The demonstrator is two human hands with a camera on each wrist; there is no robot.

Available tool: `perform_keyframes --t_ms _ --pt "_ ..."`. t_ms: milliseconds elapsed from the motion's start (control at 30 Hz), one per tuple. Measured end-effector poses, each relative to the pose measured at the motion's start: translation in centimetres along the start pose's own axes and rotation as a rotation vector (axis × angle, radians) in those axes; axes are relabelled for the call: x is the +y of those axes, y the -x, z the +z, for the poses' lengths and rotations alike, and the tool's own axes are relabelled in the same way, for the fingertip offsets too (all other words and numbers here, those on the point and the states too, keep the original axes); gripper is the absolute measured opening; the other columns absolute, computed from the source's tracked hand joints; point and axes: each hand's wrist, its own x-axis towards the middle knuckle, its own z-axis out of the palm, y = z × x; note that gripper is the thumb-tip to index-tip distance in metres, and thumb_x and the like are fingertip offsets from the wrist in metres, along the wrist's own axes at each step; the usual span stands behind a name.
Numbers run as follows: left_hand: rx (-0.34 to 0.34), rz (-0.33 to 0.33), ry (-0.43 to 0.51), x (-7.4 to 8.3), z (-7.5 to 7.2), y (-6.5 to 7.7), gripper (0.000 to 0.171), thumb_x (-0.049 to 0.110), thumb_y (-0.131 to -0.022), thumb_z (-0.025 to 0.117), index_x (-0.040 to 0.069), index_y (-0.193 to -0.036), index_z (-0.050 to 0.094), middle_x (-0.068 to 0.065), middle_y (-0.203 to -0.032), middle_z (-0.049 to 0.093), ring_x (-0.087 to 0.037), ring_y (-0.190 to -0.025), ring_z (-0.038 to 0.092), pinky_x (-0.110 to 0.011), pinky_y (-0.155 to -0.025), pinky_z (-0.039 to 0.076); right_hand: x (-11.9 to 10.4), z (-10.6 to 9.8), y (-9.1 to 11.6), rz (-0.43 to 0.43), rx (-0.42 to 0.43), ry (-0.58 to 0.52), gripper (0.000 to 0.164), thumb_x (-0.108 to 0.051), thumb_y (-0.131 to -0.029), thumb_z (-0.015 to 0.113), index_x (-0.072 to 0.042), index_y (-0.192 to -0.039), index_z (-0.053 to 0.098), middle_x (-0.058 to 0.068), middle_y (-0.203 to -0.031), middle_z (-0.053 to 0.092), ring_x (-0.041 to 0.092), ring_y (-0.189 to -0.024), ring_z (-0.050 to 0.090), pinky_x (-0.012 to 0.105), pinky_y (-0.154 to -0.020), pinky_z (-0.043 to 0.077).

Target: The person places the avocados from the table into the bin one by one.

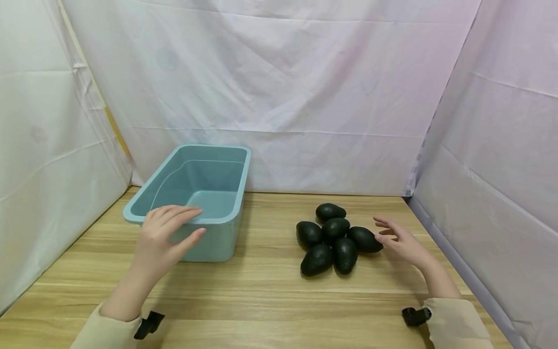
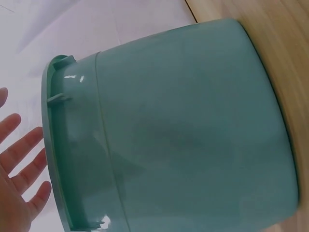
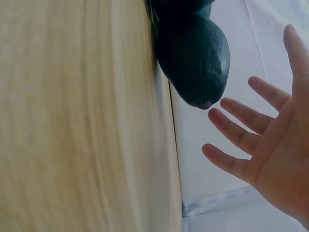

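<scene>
Several dark green avocados (image 1: 335, 229) lie bunched together on the wooden table. My right hand (image 1: 402, 242), fingers spread and relaxed, hovers at the right end of the nearest avocado (image 1: 365, 240); the right wrist view shows the fingertips close to that avocado's tip (image 3: 195, 63), with nothing held. To the left stands a light blue plastic bin (image 1: 188, 221), its inside bare where visible. Over the bin's near rim is my left hand (image 1: 163, 237), holding nothing. In the left wrist view its fingers are loosely extended beside the rim (image 2: 52, 145); whether they touch it I cannot tell.
The wooden table (image 1: 261, 305) carries the bin and the avocados. White cloth walls (image 1: 296, 97) rise behind and at both sides, with the right one (image 1: 501, 184) close to my right arm. A small black device sits on each wrist.
</scene>
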Motion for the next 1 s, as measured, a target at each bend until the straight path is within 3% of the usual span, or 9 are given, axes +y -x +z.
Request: perform_keyframes --t_ms 233,633,1000 --pt "0.027 -0.012 -0.018 -0.4 -0.2 0.6 0.044 0.045 -0.090 0.064 0.004 -0.096 0.074 -0.010 -0.096 0.071 -0.033 -0.092 0.059 -0.042 -0.086 0.031 0.5 -0.2 0.2 0.010 -0.047 -0.026 0.054 -0.018 -0.099 0.056 -0.005 -0.147 0.034 0.030 -0.137 0.043 0.044 -0.113 0.052 0.054 -0.084 0.044" --pt "0.045 -0.007 -0.058 -0.8 0.1 1.2 0.042 0.046 -0.089 0.065 0.005 -0.092 0.075 -0.011 -0.095 0.071 -0.035 -0.091 0.058 -0.049 -0.087 0.027 0.6 0.2 -0.1 0.006 -0.132 -0.067 0.056 -0.016 -0.097 0.059 0.000 -0.145 0.035 0.031 -0.135 0.044 0.047 -0.116 0.049 0.054 -0.088 0.041" --pt "0.070 -0.023 -0.082 -0.9 0.3 1.7 0.042 0.047 -0.089 0.065 0.006 -0.085 0.075 -0.015 -0.098 0.068 -0.038 -0.091 0.055 -0.052 -0.087 0.028 1.0 0.4 0.0 0.007 -0.155 -0.062 0.058 -0.015 -0.095 0.060 0.001 -0.145 0.035 0.032 -0.137 0.041 0.045 -0.114 0.051 0.053 -0.088 0.040"
